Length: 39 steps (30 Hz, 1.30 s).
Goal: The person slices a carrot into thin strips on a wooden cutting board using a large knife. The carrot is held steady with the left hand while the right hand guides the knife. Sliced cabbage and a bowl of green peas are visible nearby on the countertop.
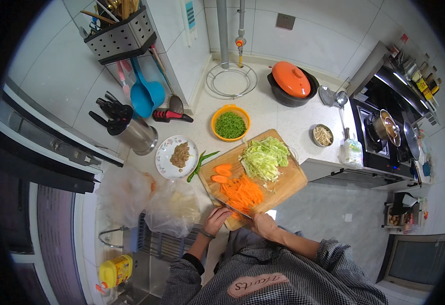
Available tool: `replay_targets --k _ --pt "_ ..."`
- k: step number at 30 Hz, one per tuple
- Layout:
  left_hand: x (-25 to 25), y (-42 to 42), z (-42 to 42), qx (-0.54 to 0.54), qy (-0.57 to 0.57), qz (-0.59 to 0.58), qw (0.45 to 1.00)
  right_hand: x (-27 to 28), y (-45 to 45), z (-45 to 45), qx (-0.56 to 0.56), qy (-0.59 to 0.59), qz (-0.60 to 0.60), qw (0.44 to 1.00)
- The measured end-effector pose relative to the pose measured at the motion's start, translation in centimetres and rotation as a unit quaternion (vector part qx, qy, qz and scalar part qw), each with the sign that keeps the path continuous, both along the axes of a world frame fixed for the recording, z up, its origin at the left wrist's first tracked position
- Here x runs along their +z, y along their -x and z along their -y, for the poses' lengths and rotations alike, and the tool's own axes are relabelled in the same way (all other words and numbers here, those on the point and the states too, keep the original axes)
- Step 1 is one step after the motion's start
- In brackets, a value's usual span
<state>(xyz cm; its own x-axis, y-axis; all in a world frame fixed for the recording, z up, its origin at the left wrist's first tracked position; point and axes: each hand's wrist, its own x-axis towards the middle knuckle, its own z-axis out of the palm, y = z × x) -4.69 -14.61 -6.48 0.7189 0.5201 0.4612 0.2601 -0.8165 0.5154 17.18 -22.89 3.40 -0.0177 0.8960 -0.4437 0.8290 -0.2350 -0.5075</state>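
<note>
My right hand [264, 225] grips a kitchen knife at the near edge of a wooden cutting board [279, 190]. Its blade [233, 207] runs leftward past the fingertips of my left hand [216, 220]. Those fingers are bent down at the board's near edge, beside bits of carrot; whatever lies beneath them is hidden. Just beyond the blade lies a heap of shredded carrot [242, 192]. Oval carrot slices [222, 170] sit to its left. A pile of shredded cabbage [266, 158] covers the board's far part.
Left of the board are green chilies [199, 166], a plate [162, 162] of minced meat, and plastic bags [173, 209]. Beyond it stands a yellow basket [231, 138] of chopped greens. A knife block [134, 135], an orange-lidded pot [291, 80], a small bowl [323, 136] and a stove [367, 126] surround the counter.
</note>
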Motion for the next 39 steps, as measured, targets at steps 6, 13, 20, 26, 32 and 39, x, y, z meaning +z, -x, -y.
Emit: replay_targets --k 6,13,20,26,32,39 --pt "0.1 0.0 0.2 0.008 0.008 0.001 1.0 -0.7 0.2 0.4 0.006 -0.017 -0.009 1.0" --pt "-0.4 -0.1 0.3 0.015 0.008 0.008 1.0 -1.0 1.0 -1.6 0.007 0.047 0.0 0.999" --pt "-0.5 0.0 0.4 0.02 0.01 0.011 1.0 -1.0 0.2 -0.2 -0.004 0.02 -0.024 0.999" --pt "-0.4 -0.1 0.3 0.017 -0.006 0.011 1.0 -2.5 0.6 -0.1 0.021 -0.04 -0.02 0.999" --pt "0.1 -0.2 0.5 0.026 0.002 0.006 1.0 -3.3 1.5 -1.3 0.004 -0.052 -0.032 0.998" --pt "0.6 -0.1 0.3 0.022 -0.006 -0.011 1.0 -1.5 0.5 0.0 -0.008 -0.027 -0.016 0.999"
